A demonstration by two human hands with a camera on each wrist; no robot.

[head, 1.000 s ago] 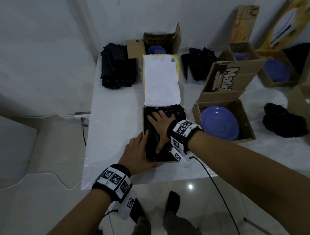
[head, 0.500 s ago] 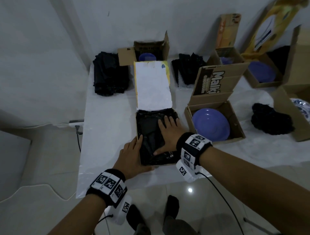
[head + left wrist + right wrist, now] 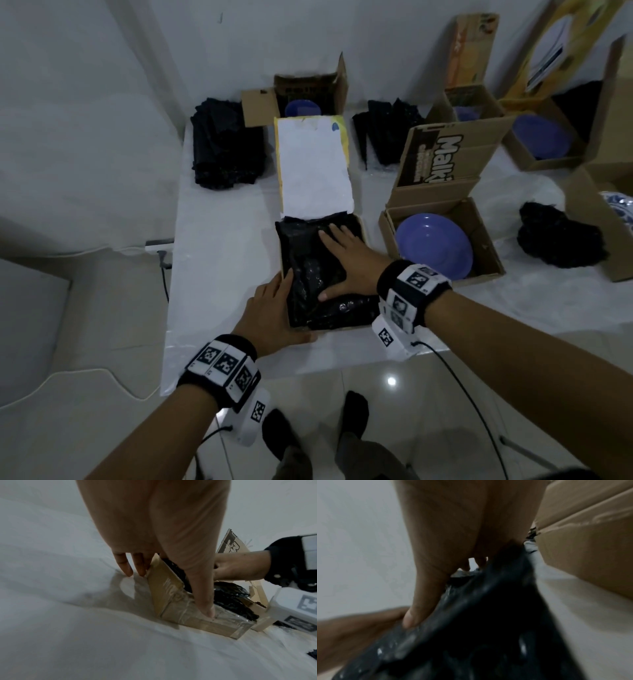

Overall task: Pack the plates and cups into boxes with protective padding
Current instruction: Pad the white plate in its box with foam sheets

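An open cardboard box [image 3: 339, 329] stands near the table's front edge, its white-lined lid [image 3: 313, 168] folded back away from me. Black bubble-wrap padding [image 3: 306, 263] fills it and hides what lies underneath. My right hand [image 3: 347, 263] lies flat on the padding, fingers spread and straight, pressing down. My left hand [image 3: 272, 308] braces the box's near left corner. In the left wrist view its fingers [image 3: 126, 566] run straight along the left wall and the thumb [image 3: 205, 605] presses the front wall of the box [image 3: 171, 588]. The right wrist view shows the right hand's thumb [image 3: 416, 612] on the padding [image 3: 488, 628].
Right of it an open box [image 3: 493, 253] holds a purple plate [image 3: 433, 246]. More open boxes with purple plates stand at the back [image 3: 303, 108] and far right [image 3: 541, 137]. Black padding piles lie at back left [image 3: 226, 147], back middle [image 3: 387, 137] and right [image 3: 558, 240].
My right hand has slid across the padding from the box's far left part toward its right side, still flat. The left hand stays at the box's corner.
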